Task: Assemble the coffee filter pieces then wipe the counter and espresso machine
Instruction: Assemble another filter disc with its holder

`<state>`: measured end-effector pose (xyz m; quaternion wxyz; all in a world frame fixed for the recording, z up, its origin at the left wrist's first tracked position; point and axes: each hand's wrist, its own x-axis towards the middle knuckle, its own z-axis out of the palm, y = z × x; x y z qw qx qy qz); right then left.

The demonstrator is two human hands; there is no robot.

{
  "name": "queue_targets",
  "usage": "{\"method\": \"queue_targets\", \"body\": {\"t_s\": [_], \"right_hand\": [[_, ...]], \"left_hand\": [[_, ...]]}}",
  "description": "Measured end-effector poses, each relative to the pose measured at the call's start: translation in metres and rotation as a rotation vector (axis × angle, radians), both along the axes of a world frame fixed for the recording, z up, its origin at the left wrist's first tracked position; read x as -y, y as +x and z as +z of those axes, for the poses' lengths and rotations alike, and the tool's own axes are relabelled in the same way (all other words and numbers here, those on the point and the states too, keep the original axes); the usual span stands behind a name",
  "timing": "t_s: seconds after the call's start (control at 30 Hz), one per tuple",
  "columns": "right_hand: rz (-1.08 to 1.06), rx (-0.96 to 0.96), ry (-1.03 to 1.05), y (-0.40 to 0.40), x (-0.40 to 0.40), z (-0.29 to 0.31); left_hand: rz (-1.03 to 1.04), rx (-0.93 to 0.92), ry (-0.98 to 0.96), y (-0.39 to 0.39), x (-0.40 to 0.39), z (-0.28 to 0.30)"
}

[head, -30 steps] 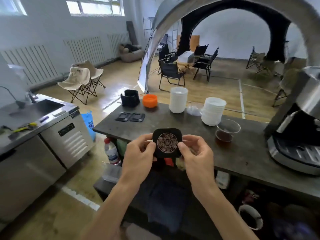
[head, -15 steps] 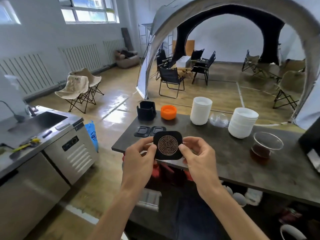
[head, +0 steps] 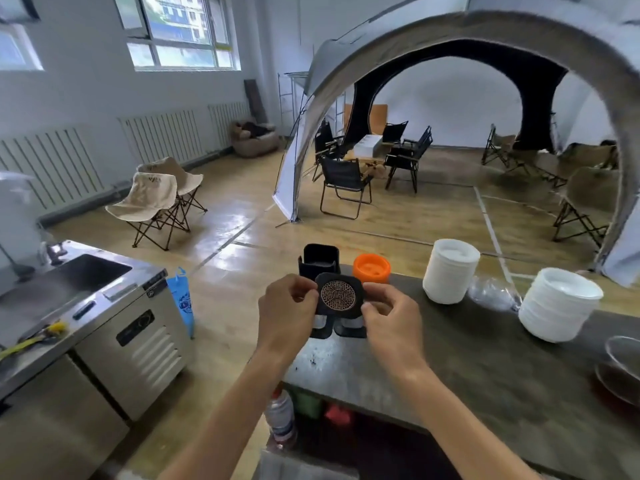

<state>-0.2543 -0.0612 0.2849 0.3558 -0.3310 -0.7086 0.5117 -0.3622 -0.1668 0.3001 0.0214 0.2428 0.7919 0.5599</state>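
two white cup stacks, one orange lid

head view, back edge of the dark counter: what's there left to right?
black holder → orange cup → left stack of white lids → clear plastic bag → right stack of white lids.

black filter piece with copper lattice, orange cap
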Motion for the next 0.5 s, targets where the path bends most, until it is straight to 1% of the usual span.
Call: {"method": "queue_targets", "body": {"t_s": [0.1,0.2,0.3,0.43,0.5], "right_hand": [[-0.080,0.055,0.008,-0.045,-0.009,-0.001],[-0.122,0.106,0.038,-0.089,-0.019,0.005],[-0.102,0.157,0.021,-0.135,-0.037,0.003],[-0.064,0.240,-0.021,-0.178,-0.060,0.000],[-0.034,0.298,-0.030,-0.193,-0.072,-0.007]], "left_hand": [[-0.074,-0.003,-0.048,-0.050,-0.017,-0.007],[-0.147,-0.051,-0.158,-0.099,-0.033,-0.010],[-0.203,-0.114,-0.255,-0.143,-0.054,-0.012],[-0.243,-0.137,-0.376,-0.184,-0.081,-0.010],[-0.285,-0.118,-0.440,-0.199,-0.093,-0.014]]}}
